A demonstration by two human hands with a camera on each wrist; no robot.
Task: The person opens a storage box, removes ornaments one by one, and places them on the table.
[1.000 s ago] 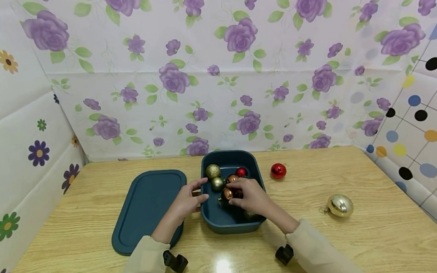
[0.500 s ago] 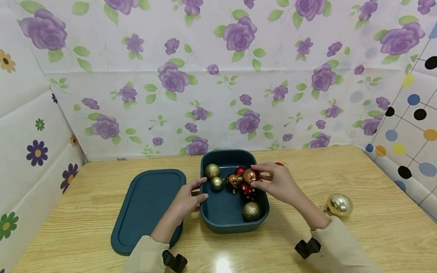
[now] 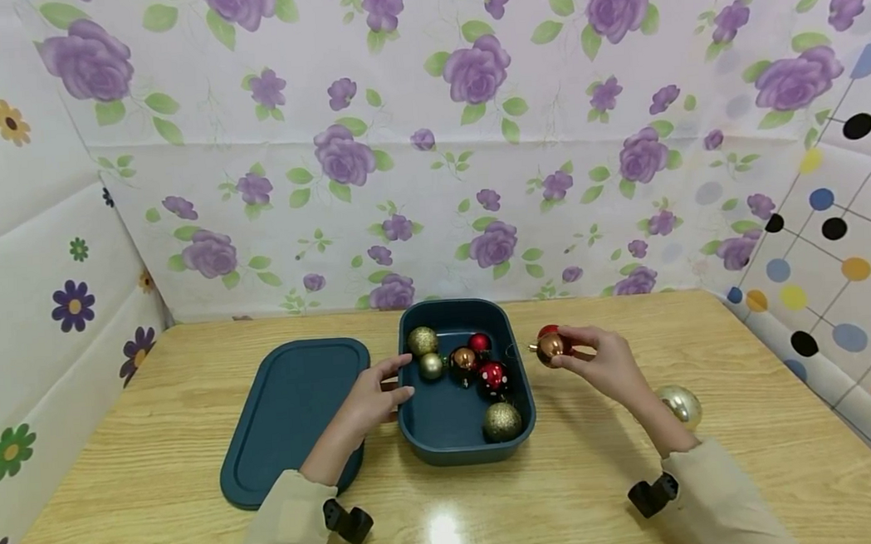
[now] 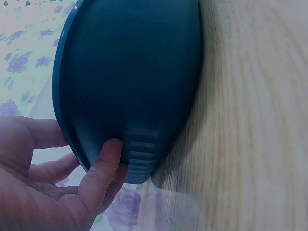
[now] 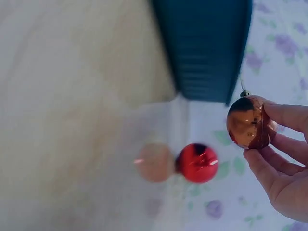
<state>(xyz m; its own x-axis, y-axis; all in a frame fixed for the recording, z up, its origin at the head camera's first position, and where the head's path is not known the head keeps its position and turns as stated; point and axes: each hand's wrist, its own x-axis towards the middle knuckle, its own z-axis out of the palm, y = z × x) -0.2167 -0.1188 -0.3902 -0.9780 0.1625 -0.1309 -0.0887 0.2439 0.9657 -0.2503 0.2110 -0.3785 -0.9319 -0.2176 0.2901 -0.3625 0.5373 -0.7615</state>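
Note:
My right hand pinches a shiny copper Christmas bauble between thumb and fingertips, right of the dark teal box. In the right wrist view its cap and thin hanging loop point up from the copper ball. My left hand holds the box's left side, fingertips over the rim and other fingers on the outer wall. Inside the box lie glittery gold baubles, a smaller gold one, another copper one, a red one and a white-spotted red one.
A red bauble lies on the table behind the held one, partly covered in the head view. Farther right, a shiny gold bauble is partly hidden by my right forearm. The teal lid lies flat left of the box.
My right hand has lifted the copper bauble out of the box and carried it right, past the rim, over the table. My left hand has stayed at the box's left side.

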